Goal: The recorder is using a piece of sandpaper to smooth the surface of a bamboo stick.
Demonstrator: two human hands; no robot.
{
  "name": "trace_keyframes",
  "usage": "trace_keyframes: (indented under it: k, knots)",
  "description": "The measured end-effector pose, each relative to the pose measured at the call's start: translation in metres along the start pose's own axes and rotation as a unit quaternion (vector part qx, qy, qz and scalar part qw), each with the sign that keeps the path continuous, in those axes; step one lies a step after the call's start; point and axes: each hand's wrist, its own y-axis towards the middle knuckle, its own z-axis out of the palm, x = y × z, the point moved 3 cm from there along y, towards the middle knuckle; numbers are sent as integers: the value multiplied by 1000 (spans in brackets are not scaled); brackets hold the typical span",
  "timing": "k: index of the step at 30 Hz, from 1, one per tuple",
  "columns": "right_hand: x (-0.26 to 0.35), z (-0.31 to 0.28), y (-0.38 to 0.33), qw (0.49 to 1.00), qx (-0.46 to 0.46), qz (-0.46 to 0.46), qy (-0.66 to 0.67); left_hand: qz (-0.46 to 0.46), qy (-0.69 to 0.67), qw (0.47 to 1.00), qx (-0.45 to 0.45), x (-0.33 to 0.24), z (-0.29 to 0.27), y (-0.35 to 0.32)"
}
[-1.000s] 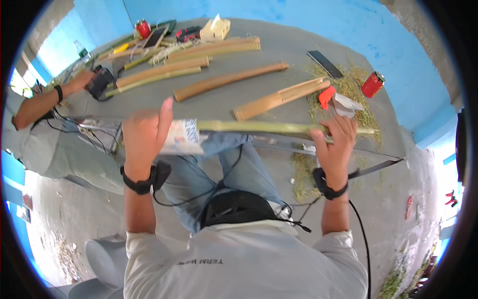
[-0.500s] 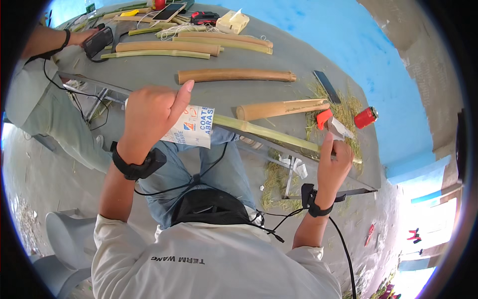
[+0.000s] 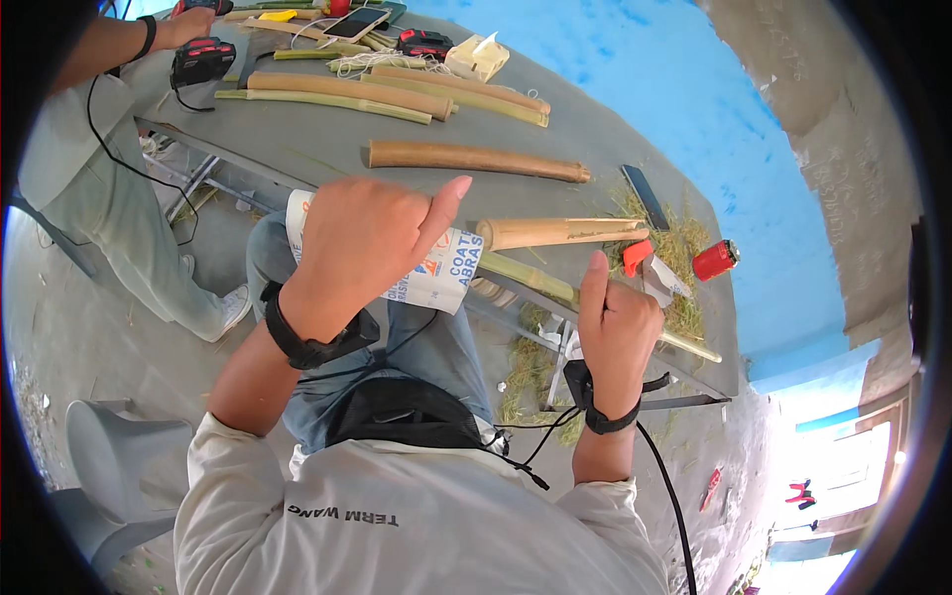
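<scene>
My left hand point(image 3: 362, 243) is closed around a white sheet of sandpaper point(image 3: 446, 276) with blue and orange print on its back. The sheet wraps a thin green bamboo stick point(image 3: 526, 274), which slants over the table's near edge. Farther right along the same stick, my right hand point(image 3: 620, 327) grips it with the thumb pointing up. The stick's pale end shows beyond that hand. Just past the stick lies a split length of tan bamboo point(image 3: 560, 233), near an orange-handled blade point(image 3: 654, 273).
A brown bamboo length point(image 3: 476, 159) and several other pieces lie across the grey table point(image 3: 327, 149). A dark phone point(image 3: 645, 196), green shavings and a red can point(image 3: 716, 260) are at right. Another person's hand point(image 3: 186, 25) holds a red-and-black power tool at far left.
My left hand has shifted right with the sandpaper, and my right hand sits farther left, so they are closer together. The other person's hand has moved up, tilting the power tool into clearer view.
</scene>
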Motion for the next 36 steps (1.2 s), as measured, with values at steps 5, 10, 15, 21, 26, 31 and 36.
trace_keyframes:
  k: [5, 10, 15, 21, 26, 31, 36]
  knots:
    - [8, 15, 1, 999, 3, -30, 28, 46, 16, 998, 47, -23, 14, -4]
    - [-20, 6, -2, 998, 31, 45, 27, 88, 88, 988, 91, 15, 7, -5]
    - [-10, -3, -9, 997, -42, 62, 13, 26, 158, 987, -12, 30, -16, 1]
    - [-19, -3, -3, 995, -6, 75, 58, 70, 28, 997, 14, 27, -28, 10]
    - [-3, -5, 9, 997, -23, 50, 53, 29, 1, 1000, 1, 30, -42, 13]
    - [4, -3, 29, 994, -50, 55, 82, 33, 56, 998, -17, 43, -57, 25]
    - [33, -6, 64, 993, -87, 6, 83, -44, 60, 995, -66, 66, -99, 36]
